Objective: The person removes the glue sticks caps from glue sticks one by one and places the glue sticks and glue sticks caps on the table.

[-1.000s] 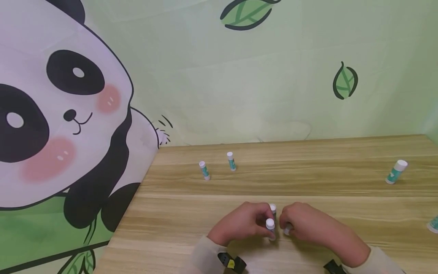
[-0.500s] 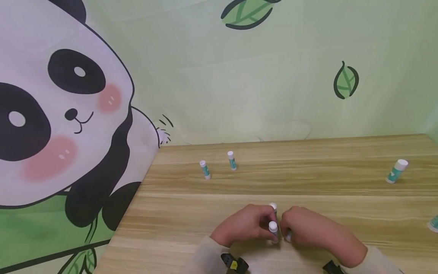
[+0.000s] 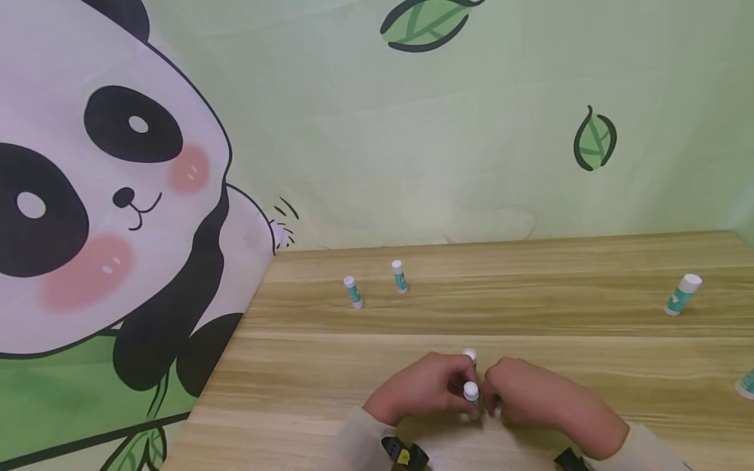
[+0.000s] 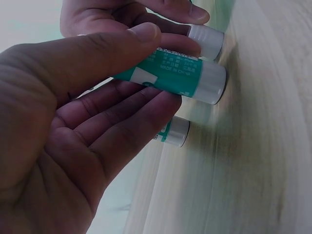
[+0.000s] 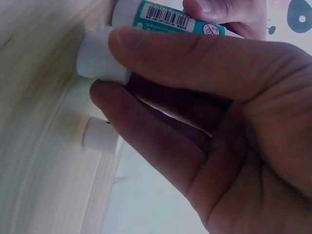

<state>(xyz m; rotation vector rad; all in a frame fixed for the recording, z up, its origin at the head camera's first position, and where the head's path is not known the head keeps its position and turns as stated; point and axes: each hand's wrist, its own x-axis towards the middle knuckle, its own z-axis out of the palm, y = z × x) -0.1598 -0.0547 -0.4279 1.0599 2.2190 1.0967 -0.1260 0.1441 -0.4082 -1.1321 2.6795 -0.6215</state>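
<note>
My left hand (image 3: pixel 421 387) pinches a glue stick (image 4: pixel 168 73) with a teal label and white ends between thumb and fingers. The stick is upright, its lower white end close over the wooden table. Just to its right, my right hand (image 3: pixel 524 391) pinches a short white cylinder (image 5: pixel 100 58) that looks like a glue stick cap, mostly hidden by the fingers in the head view. Another glue stick (image 3: pixel 470 354) stands right behind the left fingertips, its body partly hidden. Both hands are close together near the front of the table.
Two glue sticks (image 3: pixel 353 292) (image 3: pixel 399 277) stand at the back left of the wooden table (image 3: pixel 530 294). On the right stands another glue stick (image 3: pixel 682 295), and one more (image 3: pixel 747 384) is cut off by the frame edge. A panda-printed cloth (image 3: pixel 412 144) hangs behind.
Both hands have shifted slightly toward the near edge, the left one also a little to the right, carrying the glue stick and the white cap. Over the last half second they have hardly moved.
</note>
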